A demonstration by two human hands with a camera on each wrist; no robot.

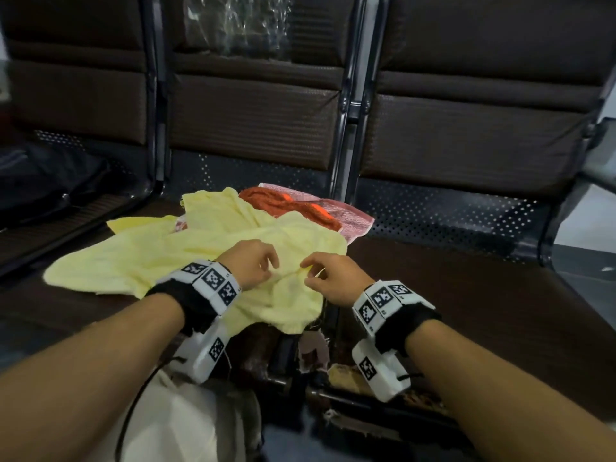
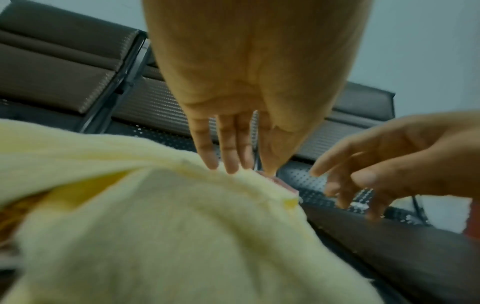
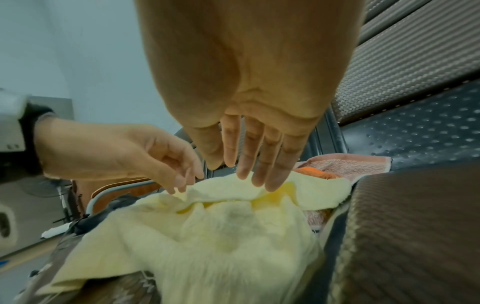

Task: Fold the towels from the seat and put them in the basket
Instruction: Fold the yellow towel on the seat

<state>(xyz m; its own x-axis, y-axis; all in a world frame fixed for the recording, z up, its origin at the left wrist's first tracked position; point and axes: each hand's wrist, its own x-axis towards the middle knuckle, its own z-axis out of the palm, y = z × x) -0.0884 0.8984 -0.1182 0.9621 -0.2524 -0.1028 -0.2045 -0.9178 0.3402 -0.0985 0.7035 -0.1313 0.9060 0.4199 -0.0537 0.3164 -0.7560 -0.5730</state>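
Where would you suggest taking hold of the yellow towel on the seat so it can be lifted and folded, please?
Probably the raised hem ridge of the yellow towel, near the corner by the right hand. It stands up off the seat, so fingers can pinch it from above. The left hand could take the same edge further left; the rest lies crumpled over the orange towel.

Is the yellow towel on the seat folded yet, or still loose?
Still loose: the yellow towel lies crumpled and spread on the seat, both hands' fingertips at one rumpled edge.
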